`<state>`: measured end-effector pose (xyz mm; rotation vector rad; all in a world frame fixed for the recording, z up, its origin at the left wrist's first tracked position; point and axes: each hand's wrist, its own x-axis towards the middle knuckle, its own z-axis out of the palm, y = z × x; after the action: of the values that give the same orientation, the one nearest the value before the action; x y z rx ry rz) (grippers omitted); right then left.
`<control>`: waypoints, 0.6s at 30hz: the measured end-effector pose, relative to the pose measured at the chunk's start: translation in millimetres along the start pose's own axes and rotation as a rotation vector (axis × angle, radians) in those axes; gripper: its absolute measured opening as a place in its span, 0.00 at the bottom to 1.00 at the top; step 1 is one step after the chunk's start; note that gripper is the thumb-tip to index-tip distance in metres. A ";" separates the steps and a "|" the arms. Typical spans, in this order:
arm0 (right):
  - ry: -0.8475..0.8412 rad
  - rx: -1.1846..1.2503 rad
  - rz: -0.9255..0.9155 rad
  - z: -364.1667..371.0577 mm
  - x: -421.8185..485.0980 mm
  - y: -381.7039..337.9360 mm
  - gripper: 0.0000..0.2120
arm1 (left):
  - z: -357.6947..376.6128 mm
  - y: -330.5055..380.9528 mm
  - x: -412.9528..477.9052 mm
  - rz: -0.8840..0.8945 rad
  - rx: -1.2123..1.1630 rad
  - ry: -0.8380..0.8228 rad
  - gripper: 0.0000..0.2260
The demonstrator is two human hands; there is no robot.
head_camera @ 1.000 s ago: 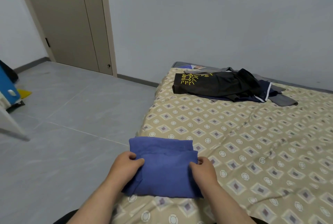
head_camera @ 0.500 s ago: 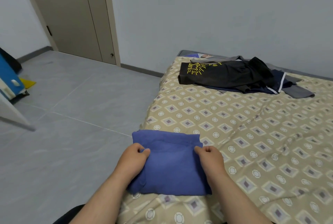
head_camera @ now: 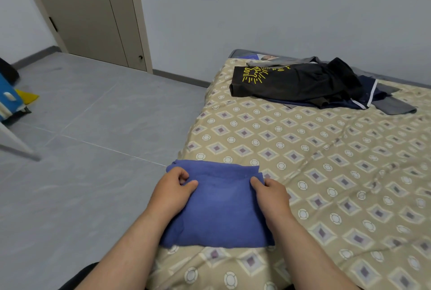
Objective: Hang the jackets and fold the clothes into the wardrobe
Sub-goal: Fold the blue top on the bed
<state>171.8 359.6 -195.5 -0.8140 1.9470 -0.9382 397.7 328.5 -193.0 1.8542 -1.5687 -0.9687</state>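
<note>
The folded blue garment [head_camera: 219, 205] lies at the near left corner of the bed [head_camera: 326, 161], its left side right along the mattress edge where the patterned sheet drops to the grey tiled floor [head_camera: 93, 138]. The left grip [head_camera: 172, 188], a bare hand, has its fingers curled and pinches the cloth near the garment's far left corner. The right grip [head_camera: 270, 193] holds the far right corner, thumb on top and fingers tucked round the edge. Both forearms reach in from the bottom of the view. A wide stretch of bare sheet separates the garment from a heap of dark clothes [head_camera: 303, 82] at the far end of the bed, close to the wall. Left of the bed the floor runs open to a closed door [head_camera: 93, 10]. A blue and yellow object [head_camera: 9, 101] and a slanted white panel [head_camera: 14, 145] sit at the left border
</note>
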 end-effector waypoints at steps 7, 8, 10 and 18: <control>-0.021 0.009 0.000 -0.2 2.2 -0.8 0.15 | -8.2 4.8 -2.1 -0.061 0.180 -0.234 0.11; -0.008 0.017 -0.015 -0.7 2.6 -2.4 0.15 | -13.0 4.8 -2.1 -0.052 0.200 -0.288 0.11; 0.019 0.044 -0.040 -1.1 6.2 -4.8 0.18 | -21.3 5.4 -1.0 -0.020 0.235 -0.357 0.13; 0.045 0.230 -0.058 -2.9 23.0 -20.8 0.17 | -20.2 9.9 23.7 0.093 0.133 0.091 0.11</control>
<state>162.8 331.5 -185.9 -0.7236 1.8195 -1.1994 409.4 302.2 -177.5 1.8673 -1.6835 -0.7444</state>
